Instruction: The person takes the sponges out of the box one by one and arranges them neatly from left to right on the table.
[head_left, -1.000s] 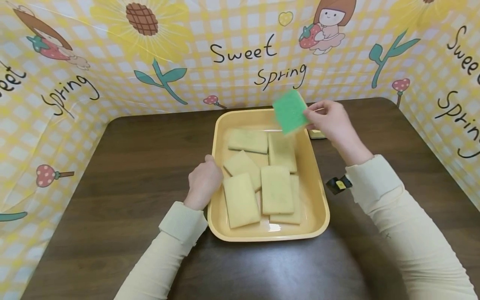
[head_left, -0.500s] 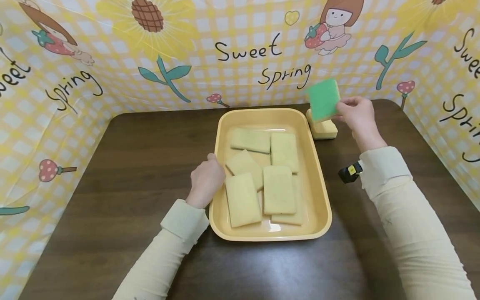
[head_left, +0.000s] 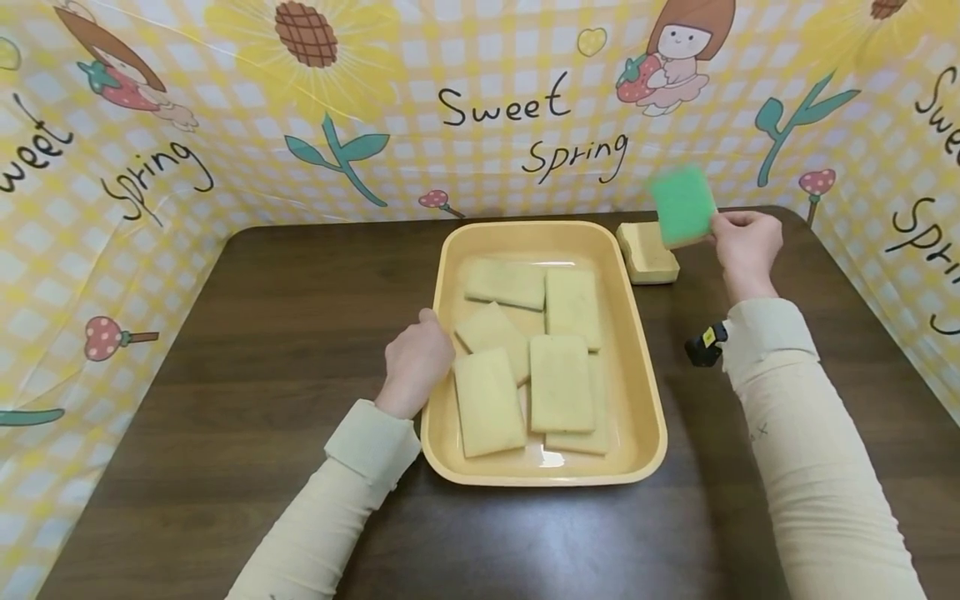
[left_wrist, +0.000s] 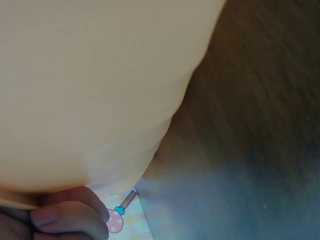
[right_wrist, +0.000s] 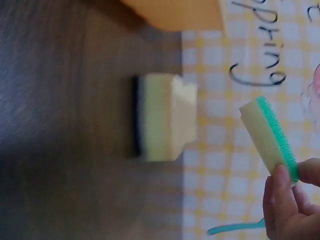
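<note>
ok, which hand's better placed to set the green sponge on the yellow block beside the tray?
Right, probably: the right hand pinches the green-faced sponge near the yellow block; the left hand grips the tray at its opposite side.

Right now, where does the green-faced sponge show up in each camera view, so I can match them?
Head: the green-faced sponge is at upper right, pinched by the right hand.
Left wrist: not in it.
Right wrist: the green-faced sponge is right of centre, seen edge-on.
Shared landmark: the checked cloth, in all three.
</note>
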